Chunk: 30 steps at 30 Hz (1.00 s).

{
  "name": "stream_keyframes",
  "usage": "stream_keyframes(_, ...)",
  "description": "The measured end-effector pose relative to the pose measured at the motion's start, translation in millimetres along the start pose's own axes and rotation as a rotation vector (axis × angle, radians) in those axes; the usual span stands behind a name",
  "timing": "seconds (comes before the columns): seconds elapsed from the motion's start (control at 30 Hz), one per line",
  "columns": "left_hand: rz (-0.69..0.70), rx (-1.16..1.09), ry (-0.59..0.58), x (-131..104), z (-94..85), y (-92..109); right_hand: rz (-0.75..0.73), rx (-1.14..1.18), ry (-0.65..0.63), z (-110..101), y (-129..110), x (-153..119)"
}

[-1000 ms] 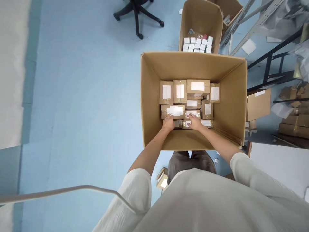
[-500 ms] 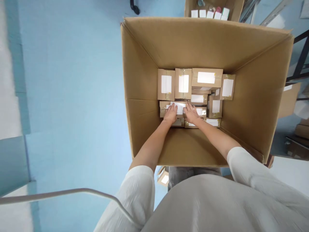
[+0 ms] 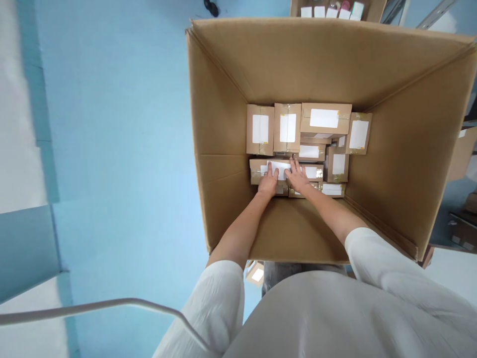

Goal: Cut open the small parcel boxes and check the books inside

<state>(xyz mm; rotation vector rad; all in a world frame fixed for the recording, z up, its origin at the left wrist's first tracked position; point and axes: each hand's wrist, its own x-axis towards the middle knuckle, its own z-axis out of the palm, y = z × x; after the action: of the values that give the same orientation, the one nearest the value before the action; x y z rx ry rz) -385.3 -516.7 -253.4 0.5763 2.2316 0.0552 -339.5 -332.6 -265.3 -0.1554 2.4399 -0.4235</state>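
Both my arms reach down into a large cardboard box (image 3: 298,233) with small brown cartons on its floor. A white paper label or slip (image 3: 279,168) lies across the top of one small carton (image 3: 255,174) at the left of the front rows. My left hand (image 3: 268,183) rests on its left part, with index finger and thumb spread. At its right end my right hand (image 3: 297,178) touches it with fingers apart. Whether the paper is stuck down, I cannot tell. My palms and wrists hide part of the cartons below.
Labelled, taped cartons stand behind, among them an upright one (image 3: 287,144) and a wider one (image 3: 307,128). Tall walls surround them. Another open box (image 3: 294,9) with small white packs is beyond the far wall. A white cable (image 3: 126,302) crosses the lower left.
The view has shifted slightly, so the box looks larger. My left fingers have spread and drawn back a little from the paper, while my right hand stays at its right end.
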Motion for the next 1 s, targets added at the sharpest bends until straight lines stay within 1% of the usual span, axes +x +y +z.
stream_keyframes(0.13,0.013,-0.057,0.004,-3,2.8,0,0.001,0.063,0.064,9,-2,1)
stream_keyframes(0.2,0.016,-0.072,0.006,-6,2.9,2,0.027,0.101,0.060,14,-3,-3)
stream_keyframes(0.3,0.005,-0.074,0.009,-14,0.9,6,0.051,0.151,0.019,18,-5,-18)
stream_keyframes(0.37,0.010,-0.059,0.008,-22,-2.3,11,0.046,0.165,0.008,15,-3,-32)
stream_keyframes(0.43,0.031,-0.034,0.004,-30,-7.6,18,0.044,0.167,0.002,7,-1,-47)
stream_keyframes(0.5,0.057,0.000,0.024,-39,-15.5,27,0.063,0.165,-0.008,-6,2,-62)
stream_keyframes(0.63,0.137,0.071,0.091,-52,-38.3,46,0.098,0.154,-0.002,-36,7,-91)
stream_keyframes(0.77,0.244,0.130,0.122,-63,-64.2,58,0.080,0.163,0.057,-61,16,-119)
stream_keyframes(0.9,0.360,0.194,0.128,-76,-87.5,69,0.069,0.199,0.137,-78,21,-150)
stream_keyframes(1.0,0.450,0.221,0.138,-87,-106.1,79,0.086,0.224,0.212,-89,19,-179)
